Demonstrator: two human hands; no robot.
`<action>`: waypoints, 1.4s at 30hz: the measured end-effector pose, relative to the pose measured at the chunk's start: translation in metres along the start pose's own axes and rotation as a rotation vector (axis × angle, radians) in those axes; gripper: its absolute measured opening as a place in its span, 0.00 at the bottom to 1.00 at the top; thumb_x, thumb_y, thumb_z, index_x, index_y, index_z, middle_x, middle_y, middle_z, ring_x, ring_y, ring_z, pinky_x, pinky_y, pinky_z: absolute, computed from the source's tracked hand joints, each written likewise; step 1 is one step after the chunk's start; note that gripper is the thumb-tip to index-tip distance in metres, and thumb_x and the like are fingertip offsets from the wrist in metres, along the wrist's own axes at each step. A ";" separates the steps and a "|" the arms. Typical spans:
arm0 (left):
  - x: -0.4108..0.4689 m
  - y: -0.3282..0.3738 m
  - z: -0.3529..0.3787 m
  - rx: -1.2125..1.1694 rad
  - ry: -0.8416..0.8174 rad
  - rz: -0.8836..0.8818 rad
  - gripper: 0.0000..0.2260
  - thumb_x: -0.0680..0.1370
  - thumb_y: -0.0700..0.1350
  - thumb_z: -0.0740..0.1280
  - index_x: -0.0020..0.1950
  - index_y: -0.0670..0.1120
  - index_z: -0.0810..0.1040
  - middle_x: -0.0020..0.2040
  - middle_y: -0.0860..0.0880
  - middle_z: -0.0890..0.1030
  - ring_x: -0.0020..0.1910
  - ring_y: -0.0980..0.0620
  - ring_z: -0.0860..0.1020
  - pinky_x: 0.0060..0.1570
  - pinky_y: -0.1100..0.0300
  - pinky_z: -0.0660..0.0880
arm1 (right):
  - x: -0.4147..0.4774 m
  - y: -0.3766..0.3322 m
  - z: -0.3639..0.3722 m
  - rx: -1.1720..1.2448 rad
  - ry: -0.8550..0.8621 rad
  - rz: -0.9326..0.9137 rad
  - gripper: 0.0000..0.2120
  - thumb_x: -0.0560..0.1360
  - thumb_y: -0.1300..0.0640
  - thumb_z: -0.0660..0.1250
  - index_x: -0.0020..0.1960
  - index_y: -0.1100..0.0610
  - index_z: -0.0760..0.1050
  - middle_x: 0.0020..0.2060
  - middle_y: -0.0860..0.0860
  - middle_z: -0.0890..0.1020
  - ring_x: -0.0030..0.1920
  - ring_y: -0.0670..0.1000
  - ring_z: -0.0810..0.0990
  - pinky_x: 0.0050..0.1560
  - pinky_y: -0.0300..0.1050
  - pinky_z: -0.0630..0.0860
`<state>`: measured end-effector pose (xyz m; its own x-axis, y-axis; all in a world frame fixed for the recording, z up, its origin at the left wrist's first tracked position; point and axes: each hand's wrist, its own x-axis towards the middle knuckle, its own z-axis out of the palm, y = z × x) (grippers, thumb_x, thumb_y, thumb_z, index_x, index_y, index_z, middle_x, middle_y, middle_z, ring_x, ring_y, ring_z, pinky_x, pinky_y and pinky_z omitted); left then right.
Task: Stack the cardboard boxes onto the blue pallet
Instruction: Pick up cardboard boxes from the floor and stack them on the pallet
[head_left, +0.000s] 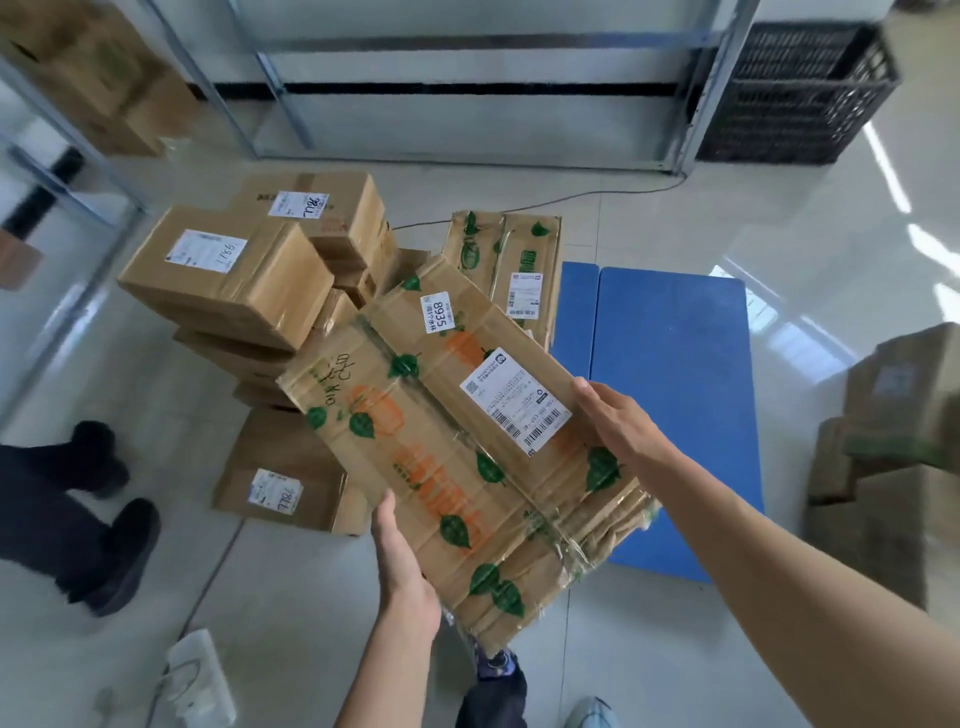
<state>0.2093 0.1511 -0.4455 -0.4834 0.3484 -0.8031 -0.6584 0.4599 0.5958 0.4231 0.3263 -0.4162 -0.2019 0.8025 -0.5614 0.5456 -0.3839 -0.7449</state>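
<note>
Long flat cardboard box (457, 441) with green leaf and orange print, tilted, mid-frame, off the floor. Left hand (402, 566) grips its near lower edge, thumb on top; right hand (618, 421) grips its right edge by the white label. Blue pallet (675, 389) on the floor right of centre, partly behind the box, bare on top. Pile of taped brown boxes (228, 280) centre-left. Similar printed box (501, 254) on the floor just left of the pallet's far end. Black crate (795, 93) upper right. Another person's dark shoes (119, 551) at left edge. Blurred boxes (893, 441) at right edge.
</note>
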 end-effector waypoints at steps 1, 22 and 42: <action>-0.002 0.000 0.015 0.016 -0.014 0.003 0.41 0.67 0.73 0.67 0.79 0.65 0.64 0.82 0.52 0.63 0.81 0.44 0.61 0.78 0.36 0.57 | 0.002 0.002 -0.015 0.005 0.030 0.010 0.33 0.80 0.28 0.53 0.75 0.48 0.73 0.67 0.50 0.80 0.68 0.57 0.76 0.73 0.62 0.69; 0.064 0.040 0.303 0.440 -0.372 0.008 0.40 0.77 0.73 0.59 0.85 0.60 0.51 0.85 0.56 0.51 0.83 0.48 0.55 0.79 0.41 0.55 | 0.119 0.044 -0.221 0.318 0.408 0.235 0.24 0.83 0.36 0.58 0.65 0.54 0.78 0.52 0.51 0.85 0.49 0.51 0.84 0.45 0.40 0.81; 0.189 0.025 0.503 0.714 -0.320 0.144 0.39 0.74 0.73 0.59 0.83 0.59 0.59 0.82 0.52 0.62 0.78 0.47 0.64 0.75 0.42 0.62 | 0.277 0.162 -0.259 0.521 0.526 0.468 0.21 0.82 0.34 0.56 0.63 0.48 0.73 0.56 0.51 0.80 0.54 0.53 0.78 0.54 0.53 0.76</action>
<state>0.3914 0.6394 -0.5791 -0.2752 0.6123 -0.7412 -0.0210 0.7670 0.6414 0.6663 0.6047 -0.5994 0.4214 0.5679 -0.7071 0.0119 -0.7831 -0.6218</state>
